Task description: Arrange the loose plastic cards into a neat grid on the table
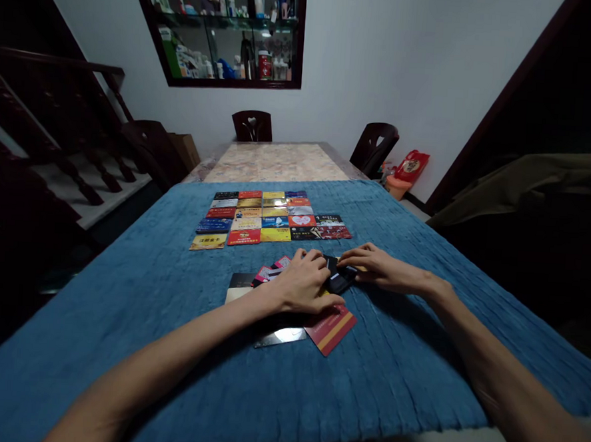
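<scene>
My left hand [304, 281] rests palm down on a loose pile of cards [329, 326] lying on the blue cloth [167, 346], its fingers curled over the cards. My right hand [373, 266] reaches in from the right, its fingers pressed on a dark card [339, 278] at the pile's far edge, right beside my left fingertips. Beyond both hands, several colourful cards [270, 221] lie face up in neat rows. Much of the pile is hidden under my left hand.
The blue cloth covers the near part of a long table [274, 161] with a marble-look top. Two dark chairs [252, 125] stand at its far end. A staircase railing [80, 134] runs on the left, and a shelf niche [227, 30] with bottles hangs on the wall.
</scene>
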### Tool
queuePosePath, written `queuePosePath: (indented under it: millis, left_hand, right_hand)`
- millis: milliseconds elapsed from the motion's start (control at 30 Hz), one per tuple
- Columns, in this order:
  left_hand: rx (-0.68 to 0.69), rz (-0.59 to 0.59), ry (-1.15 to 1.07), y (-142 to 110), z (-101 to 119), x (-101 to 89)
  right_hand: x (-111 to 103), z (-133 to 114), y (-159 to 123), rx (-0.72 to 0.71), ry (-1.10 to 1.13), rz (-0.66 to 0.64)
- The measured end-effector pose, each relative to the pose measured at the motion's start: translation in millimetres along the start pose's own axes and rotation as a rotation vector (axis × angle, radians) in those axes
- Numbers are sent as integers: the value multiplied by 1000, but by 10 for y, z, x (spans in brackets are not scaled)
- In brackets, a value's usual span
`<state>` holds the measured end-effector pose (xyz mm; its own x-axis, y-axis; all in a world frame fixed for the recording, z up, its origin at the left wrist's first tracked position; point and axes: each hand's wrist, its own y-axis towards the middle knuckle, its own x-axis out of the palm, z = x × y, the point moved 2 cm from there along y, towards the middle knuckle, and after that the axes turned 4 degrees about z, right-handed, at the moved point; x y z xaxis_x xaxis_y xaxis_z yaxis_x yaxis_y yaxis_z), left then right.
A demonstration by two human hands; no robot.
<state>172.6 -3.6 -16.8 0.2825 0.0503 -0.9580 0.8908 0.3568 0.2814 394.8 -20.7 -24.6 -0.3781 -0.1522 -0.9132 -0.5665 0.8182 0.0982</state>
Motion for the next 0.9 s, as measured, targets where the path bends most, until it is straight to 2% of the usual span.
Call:
queuePosePath:
  millis: [133,267,400,600,900]
  left_hand:
    - [-25,21,-32,7,-16,-22]
    - [-49,65,-71,22,-62,-18]
    - [-93,135,-139,35,-134,27]
    - [-161,259,-295,38,-225,77]
    - [-187,239,-288,36,-312,108]
  right_hand:
    - [-49,-30,-2,-19,49,57]
    - [-60,-37,10,34,92,152]
    - [-24,-36,29,54,95,251]
    - [59,-28,65,44,50,330]
    - [108,38,78,115,-30,344]
